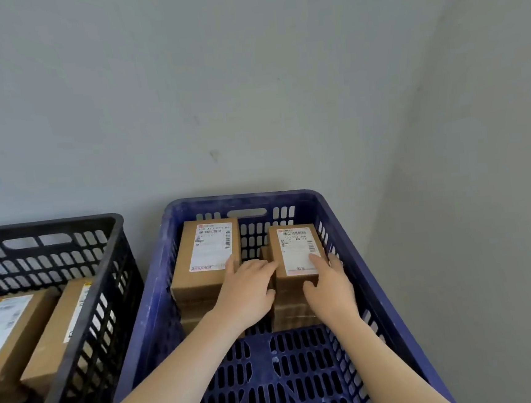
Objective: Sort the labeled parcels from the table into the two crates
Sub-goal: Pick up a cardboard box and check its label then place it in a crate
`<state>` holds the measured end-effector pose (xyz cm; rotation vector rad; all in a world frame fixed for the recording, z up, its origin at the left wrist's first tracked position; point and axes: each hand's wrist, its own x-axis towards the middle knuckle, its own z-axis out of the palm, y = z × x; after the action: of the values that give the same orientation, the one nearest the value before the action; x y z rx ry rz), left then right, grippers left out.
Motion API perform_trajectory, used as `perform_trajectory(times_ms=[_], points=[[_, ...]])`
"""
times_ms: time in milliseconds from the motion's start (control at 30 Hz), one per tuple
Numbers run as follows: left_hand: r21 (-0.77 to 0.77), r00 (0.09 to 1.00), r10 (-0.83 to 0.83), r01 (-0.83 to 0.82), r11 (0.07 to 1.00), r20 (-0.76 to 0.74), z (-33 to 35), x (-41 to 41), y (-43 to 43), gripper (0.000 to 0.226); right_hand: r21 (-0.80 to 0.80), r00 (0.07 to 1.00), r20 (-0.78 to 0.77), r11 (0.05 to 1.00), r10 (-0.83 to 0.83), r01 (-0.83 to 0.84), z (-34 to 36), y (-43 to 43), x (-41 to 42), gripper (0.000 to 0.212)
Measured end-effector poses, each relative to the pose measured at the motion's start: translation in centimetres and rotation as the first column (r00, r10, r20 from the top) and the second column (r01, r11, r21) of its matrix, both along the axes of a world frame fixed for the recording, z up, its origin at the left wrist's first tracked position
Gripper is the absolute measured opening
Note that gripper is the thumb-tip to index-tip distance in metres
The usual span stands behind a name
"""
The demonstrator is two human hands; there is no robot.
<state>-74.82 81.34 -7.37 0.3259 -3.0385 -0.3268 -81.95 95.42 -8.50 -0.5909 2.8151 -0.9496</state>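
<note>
Both hands are working inside the blue crate (155, 275), settling the top parcel (277, 259) onto the right-hand stack (291, 313) beside the left stack (183, 272); your right hand (329, 284) is gripping it, thumb at the near end, fingers curling over the label (295, 247), while your left hand (249, 288) is pressing straight fingers against its left side. Next, I judge, you are needing to square this rigid, sharp-cornered cardboard box against the slotted plastic wall, then release.
</note>
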Motion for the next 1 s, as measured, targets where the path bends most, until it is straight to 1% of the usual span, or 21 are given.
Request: perform_trajectory(times_ms=[100,167,233,267,333,400,467,700,833,1000], points=[[-0.058,0.999,0.021,-0.019,0.998,0.026,-0.4,-0.1,-0.6,0.053,0.150,0.982,-0.186,0.989,0.040,-0.012,0.4,-0.2,0.3,0.051],[-0.066,0.999,0.028,-0.026,0.997,0.027,-0.5,-0.2,-0.8,0.052,0.212,0.957,-0.287,0.977,0.028,0.035,1.2,-0.3,0.1,0.039],[-0.062,0.999,0.039,-0.039,0.997,0.007,-0.6,-0.3,-0.9,0.051,0.234,0.946,-0.323,0.970,0.019,0.061,1.7,-0.4,-0.1,0.024],[-0.060,0.999,0.046,-0.047,0.997,-0.008,-0.6,-0.3,-1.0,0.050,0.228,0.951,-0.309,0.972,0.025,0.049,1.8,-0.4,-0.1,0.019],[-0.053,0.998,0.055,-0.056,0.997,-0.024,-0.6,-0.4,-1.2,0.049,0.223,0.965,-0.255,0.975,0.055,0.003,1.4,-0.3,-0.2,0.016],[-0.036,0.998,0.055,-0.056,0.998,-0.018,-0.7,-0.4,-1.4,0.049,0.227,0.973,-0.210,0.973,0.098,-0.049,0.8,-0.2,-0.3,0.021],[-0.027,0.999,0.043,-0.043,0.999,-0.008,-0.7,-0.5,-1.5,0.050,0.213,0.976,-0.172,0.972,0.133,-0.095,0.4,-0.1,-0.4,0.031],[-0.040,1.000,0.025,-0.024,0.999,0.005,-0.9,-0.7,-1.4,0.056,0.202,0.961,-0.095,0.950,0.259,-0.236,-0.4,-0.2,-0.4,0.053],[-0.050,0.999,0.031,-0.030,0.998,0.015,-1.0,-0.5,-1.5,0.057,0.206,0.946,-0.084,0.934,0.314,-0.292,-0.6,-0.4,-0.1,0.057],[-0.066,0.999,0.030,-0.028,0.997,0.022,-1.0,-0.4,-1.5,0.057,0.216,0.944,-0.078,0.930,0.320,-0.297,-0.7,-0.6,0.0,0.058]])
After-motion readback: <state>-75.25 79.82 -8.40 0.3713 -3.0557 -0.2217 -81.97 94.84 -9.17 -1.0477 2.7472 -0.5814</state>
